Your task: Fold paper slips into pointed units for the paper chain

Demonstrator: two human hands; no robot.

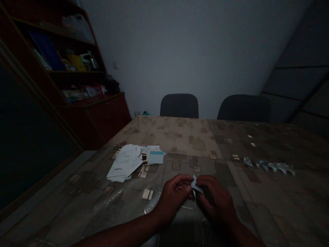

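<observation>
Behind the table (167,171), a broad wall (190,51); along the table's left, a cabinet (110,115) with loaded shelves, perhaps for keeping odds and ends off the table. Close to the table's far edge, a left chair (179,105) and a right chair (244,107), presumably tucked in to save room. Over the table's near part, left hand (176,192) and right hand (216,199), side by side — both gripping a small folded paper (196,186), thumb and fingertips from either side, probably because of its slightness. On the table's left half, a pile of papers (128,163), likely within easy reach of the left hand. On the table's right half, a row of folded pieces (264,166), lined up well apart from the hands, perhaps to spare the points from crushing.

Smooth, plain wall; table surface patterned with overlapping rounded rectangles, some glinting. Reddish-brown, wood-like cabinet; round-cornered chair backs (too dark to tell the material). Flat, thin, straight-edged sheets in the pile, some printed, one with a blue band. Pale, spiky, creased shapes in the row. Between the fingertips, similarly pale and thin, a pointed tip upward — lower folds partly hidden.
</observation>
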